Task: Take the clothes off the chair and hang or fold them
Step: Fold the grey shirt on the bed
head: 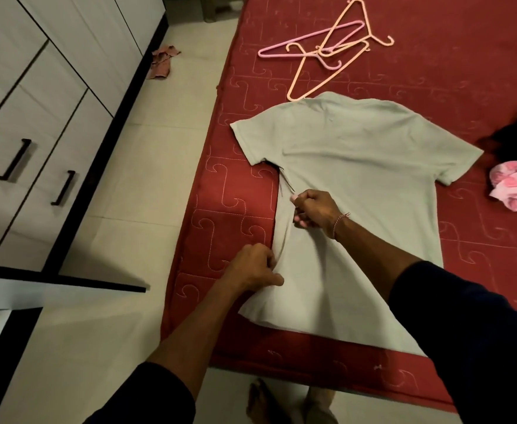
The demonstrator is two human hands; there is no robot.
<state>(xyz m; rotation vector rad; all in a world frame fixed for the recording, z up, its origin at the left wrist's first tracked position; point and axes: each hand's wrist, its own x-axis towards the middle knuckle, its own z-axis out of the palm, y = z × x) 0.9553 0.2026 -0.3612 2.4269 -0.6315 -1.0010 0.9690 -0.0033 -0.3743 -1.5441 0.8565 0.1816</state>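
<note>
So you've got the pale grey-green short-sleeved cotton t-shirt (358,179) spread flat on the red quilted mattress (465,71), collar end away from you and hem at the near edge. Looks like you're right at the start of the fold, working the shirt's left side.

Your left hand (255,267) has its fingers curled round a bunch of the side seam low down near the hem. Your right hand (315,214), the one with the thin pink thread bracelet (339,223), pinches the same edge higher up, just under the left sleeve. Both are holding fabric, neither is spread flat.

Next move, I'd guess: lift that edge with both hands together and bring it across toward the middle, keeping it straight so the sleeve folds in too. The cloth is already rucked up between your grips, so pull it taut first or you'll bake in a crease.

The pile of pink and peach plastic hangers (327,47) lies beyond the collar, one just touching it. A crumpled pink patterned garment (514,185) waits off to the right.
</note>
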